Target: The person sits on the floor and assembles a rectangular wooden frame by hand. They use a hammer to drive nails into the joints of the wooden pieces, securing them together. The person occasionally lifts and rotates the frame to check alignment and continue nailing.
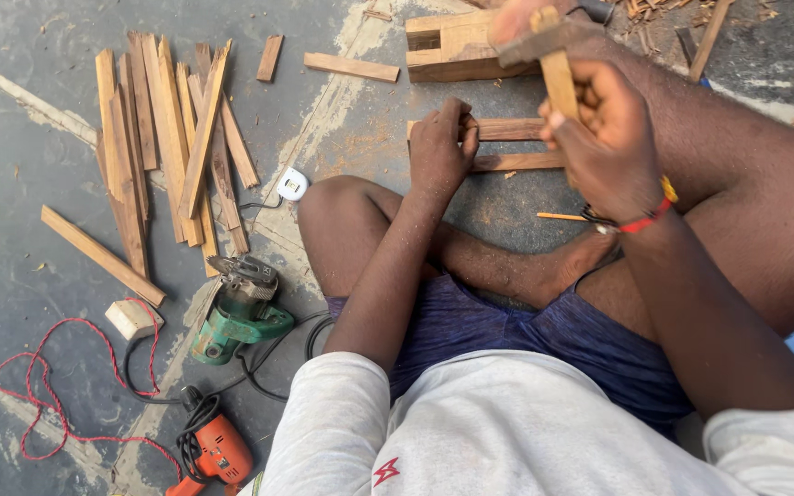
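Seated cross-legged on a grey concrete floor (pixel 29 184), a person works two flat wooden strips (pixel 512 145) lying side by side ahead of the knees. The left hand (pixel 440 152) presses down on the strips' near ends, fingers curled together against the wood. The right hand (pixel 604 138), raised just right of the strips, is clamped around the pale wooden handle of a hammer (pixel 553 55), its dark head uppermost. One chunky notched timber block (pixel 457 46) sits just beyond the strips. To the left, about a dozen rough, reddish offcut slats (pixel 167 147) lie fanned in a loose pile. Two power tools rest near the left knee: a green electric planer (pixel 236 312) and an orange drill (pixel 218 452), beside one looped red cord (pixel 57 386). A pencil (pixel 561 217) lies by the foot.
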